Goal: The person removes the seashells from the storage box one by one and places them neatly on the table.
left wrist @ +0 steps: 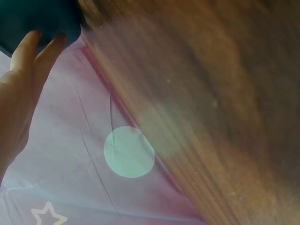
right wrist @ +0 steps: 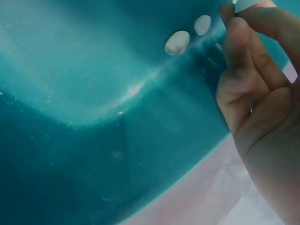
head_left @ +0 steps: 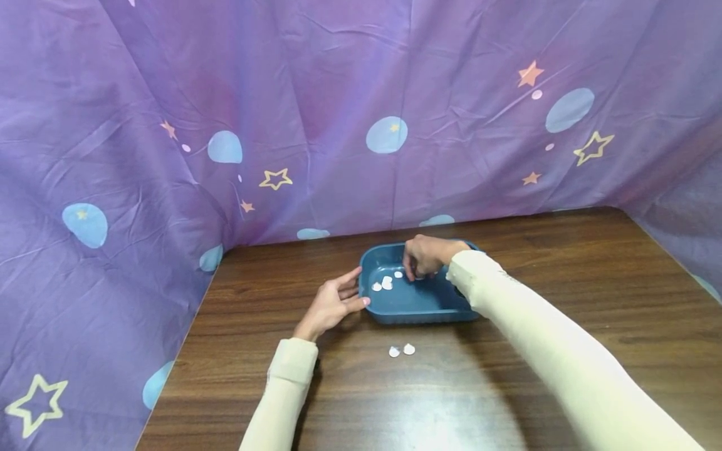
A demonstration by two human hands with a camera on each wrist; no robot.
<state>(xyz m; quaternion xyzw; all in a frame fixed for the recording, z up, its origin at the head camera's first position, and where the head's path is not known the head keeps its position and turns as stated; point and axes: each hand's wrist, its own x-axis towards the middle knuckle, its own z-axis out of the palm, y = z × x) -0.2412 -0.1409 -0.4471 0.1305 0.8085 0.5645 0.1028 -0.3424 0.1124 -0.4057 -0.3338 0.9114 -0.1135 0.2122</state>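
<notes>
The left hand (head_left: 333,304) rests open-fingered against the blue tray (head_left: 417,300); the right hand (head_left: 424,255) pinches a shell (right wrist: 243,5) inside. Best release it low, so it won't bounce.

A blue plastic tray (head_left: 429,304), rectangular with rounded corners, sits flat on the desk (head_left: 564,300) near its far edge. Three small white shells (head_left: 387,282) lie on its floor toward the left side. Two more white shells (head_left: 402,350) lie side by side on the desk just in front of the tray.
</notes>
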